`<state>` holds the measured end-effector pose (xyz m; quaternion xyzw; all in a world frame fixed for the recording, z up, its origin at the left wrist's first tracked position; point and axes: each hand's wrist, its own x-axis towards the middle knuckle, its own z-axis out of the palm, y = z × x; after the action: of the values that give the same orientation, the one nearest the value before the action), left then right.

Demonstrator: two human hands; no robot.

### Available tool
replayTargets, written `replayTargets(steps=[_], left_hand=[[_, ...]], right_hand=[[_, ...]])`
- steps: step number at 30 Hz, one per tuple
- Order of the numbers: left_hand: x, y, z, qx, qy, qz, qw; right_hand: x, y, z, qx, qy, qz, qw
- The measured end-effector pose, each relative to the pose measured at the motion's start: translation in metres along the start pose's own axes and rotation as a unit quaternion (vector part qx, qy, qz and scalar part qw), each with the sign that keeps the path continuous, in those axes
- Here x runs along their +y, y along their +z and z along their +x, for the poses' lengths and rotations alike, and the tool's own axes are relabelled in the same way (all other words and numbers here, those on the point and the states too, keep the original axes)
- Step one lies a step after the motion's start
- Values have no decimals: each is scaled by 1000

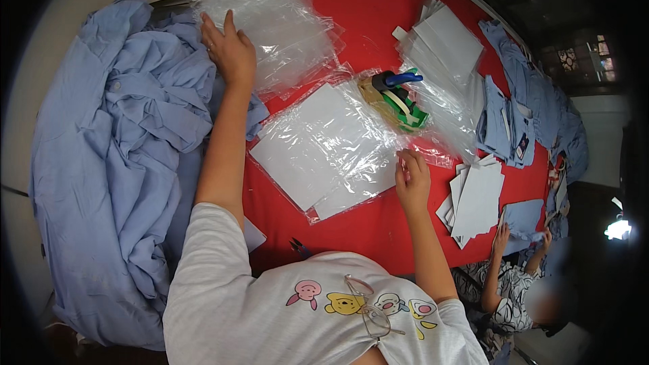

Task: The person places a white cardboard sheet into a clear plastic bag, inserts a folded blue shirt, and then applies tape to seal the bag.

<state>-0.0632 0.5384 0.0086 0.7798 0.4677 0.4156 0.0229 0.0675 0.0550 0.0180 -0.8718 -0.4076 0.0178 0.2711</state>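
Observation:
My left hand (pixel 230 47) is open, fingers spread, at the left edge of a pile of clear plastic bags (pixel 277 23). Beside that hand lies a big heap of light-blue shirts (pixel 122 135). In front of me, white boards (pixel 304 149) lie under or inside shiny clear plastic. My right hand (pixel 413 181) is at the right edge of these boards, its fingers loosely bent and the thumb apart. Nothing shows in its grasp. A tape dispenser (pixel 405 105), green with a blue handle, rests beyond the boards.
White boards (pixel 449 44) and more plastic lie at the far right of the red-covered table (pixel 365 236). Nearer is a fanned stack of white cards (pixel 476 196). Folded blue shirts (pixel 503 125) line the right side. A co-worker (pixel 514 290) handles blue cloth there. Small dark-tipped snips (pixel 299 247) lie near me.

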Motion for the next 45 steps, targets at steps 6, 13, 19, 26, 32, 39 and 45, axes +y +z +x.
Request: replayTargets(steps=[6, 13, 19, 26, 32, 39, 45], left_hand=[[6, 28, -8, -304, 67, 150, 938], [-13, 17, 4, -292, 1, 13, 956], [47, -97, -118, -312, -2, -268, 911], [59, -152, -282, -402, 151, -11, 903], [60, -157, -285, -375, 192, -2, 907], [62, -162, -283, -371, 182, -26, 910], [60, -162, -277, -392, 181, -55, 900]], right_hand=[[-25, 32, 41, 0, -83, -64, 995], [0, 40, 47, -85, -247, -61, 963], [-19, 6, 21, -47, -282, -68, 956], [-4, -16, -46, -125, -209, 24, 970], [-2, -16, 76, 80, -148, 40, 985], [-7, -5, 159, -137, -106, -12, 985], [-57, 25, 259, 6, 9, 66, 998]])
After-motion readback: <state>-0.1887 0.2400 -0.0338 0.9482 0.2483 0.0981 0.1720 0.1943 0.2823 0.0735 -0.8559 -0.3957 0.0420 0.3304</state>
